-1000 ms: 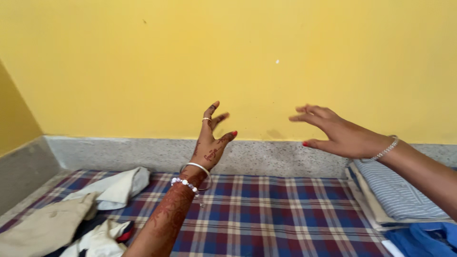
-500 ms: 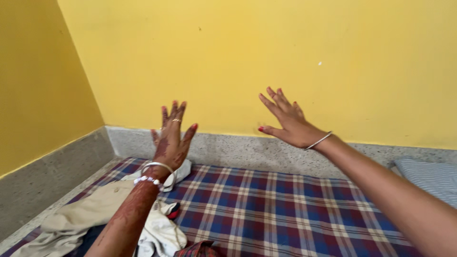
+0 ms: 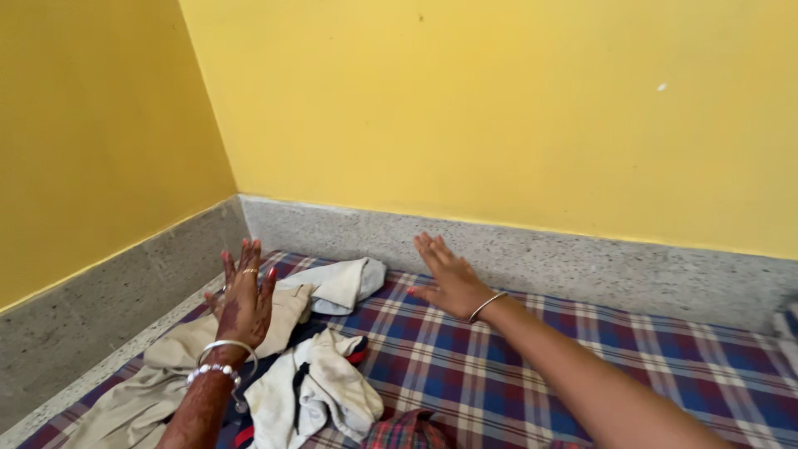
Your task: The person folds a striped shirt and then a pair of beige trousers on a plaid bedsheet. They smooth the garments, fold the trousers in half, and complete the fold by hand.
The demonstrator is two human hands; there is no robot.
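Looking down at the checked bedsheet (image 3: 582,366), we've got both hands out over it with fingers spread wide and nothing held in either one. Our left hand (image 3: 243,301), with a ring and a couple of bangles at the wrist, hovers over the heap of clothes on the near-left part of the sheet, right above a beige garment (image 3: 166,374) that trails off toward the sheet's left edge. Can't tell if the palm actually touches the cloth or just floats over it. A crumpled white garment (image 3: 320,391) lies on the sheet just beside that wrist, and a pale folded piece (image 3: 345,283) sits further up, near the grey stone skirting (image 3: 582,262). Our right hand (image 3: 449,283) is flat, palm down, over a bare patch of the sheet, just past the pale piece, with a thin bangle at the wrist.
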